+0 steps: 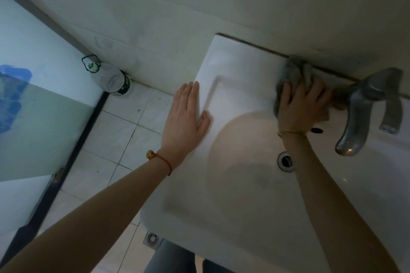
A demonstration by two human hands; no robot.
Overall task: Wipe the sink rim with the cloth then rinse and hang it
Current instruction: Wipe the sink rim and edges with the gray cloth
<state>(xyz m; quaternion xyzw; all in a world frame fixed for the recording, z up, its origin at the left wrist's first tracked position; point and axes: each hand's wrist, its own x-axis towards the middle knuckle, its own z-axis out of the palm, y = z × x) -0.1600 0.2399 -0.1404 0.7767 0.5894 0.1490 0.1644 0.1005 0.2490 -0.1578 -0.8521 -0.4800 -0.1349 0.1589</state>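
A white ceramic sink [235, 66] is fixed against the wall, its basin below me. My right hand [301, 104] presses a crumpled grey cloth [292, 71] onto the back rim, just left of the metal tap [359, 113]. Part of the cloth is hidden under my fingers. My left hand [186, 117] lies flat with fingers spread on the sink's left rim, holding nothing. The drain [286, 160] shows in the basin beside my right forearm.
A clear plastic bottle [113, 80] stands on the tiled floor in the corner by the wall. A frosted glass panel with a dark frame [55, 104] runs along the left. A floor drain [152, 239] sits under the sink's front edge.
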